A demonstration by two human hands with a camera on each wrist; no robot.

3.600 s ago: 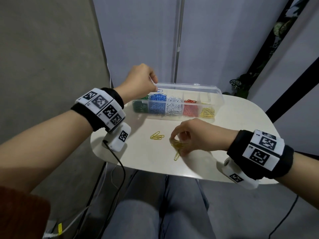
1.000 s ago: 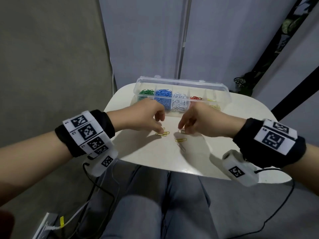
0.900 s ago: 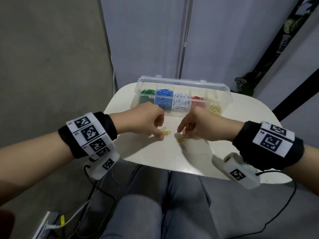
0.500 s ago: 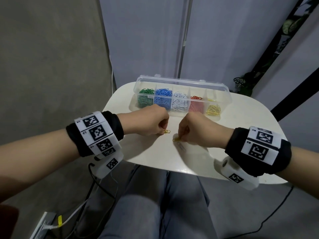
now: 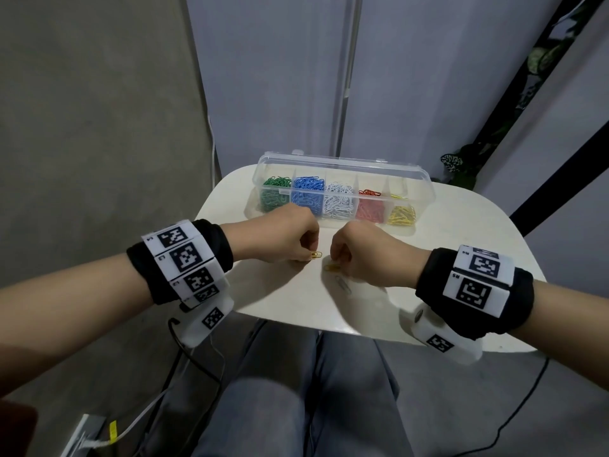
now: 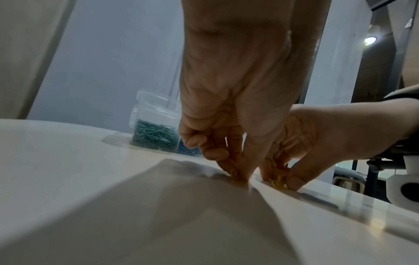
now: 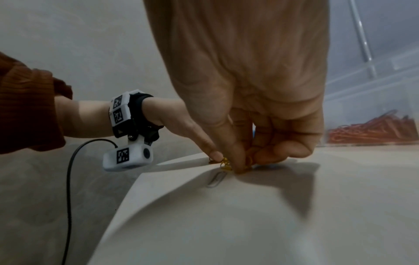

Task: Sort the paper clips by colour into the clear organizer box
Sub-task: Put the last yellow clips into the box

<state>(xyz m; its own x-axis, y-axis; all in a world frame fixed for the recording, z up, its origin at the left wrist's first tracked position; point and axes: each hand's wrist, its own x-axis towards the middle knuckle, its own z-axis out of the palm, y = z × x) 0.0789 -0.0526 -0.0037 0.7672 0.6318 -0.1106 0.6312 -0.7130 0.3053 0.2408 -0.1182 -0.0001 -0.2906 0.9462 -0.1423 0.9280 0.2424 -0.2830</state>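
Grey clip (image 7: 216, 178) beside right grip (image 7: 254, 125)

Left hand (image 5: 283, 237) down from box to table, both fists now closed on yellow clips (image 5: 332, 267).

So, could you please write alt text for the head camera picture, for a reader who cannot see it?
Left hand and right hand each pinch yellow paper clips on a white table. Behind them, a clear organizer box holds green, blue, white, red and yellow clips in separate compartments.
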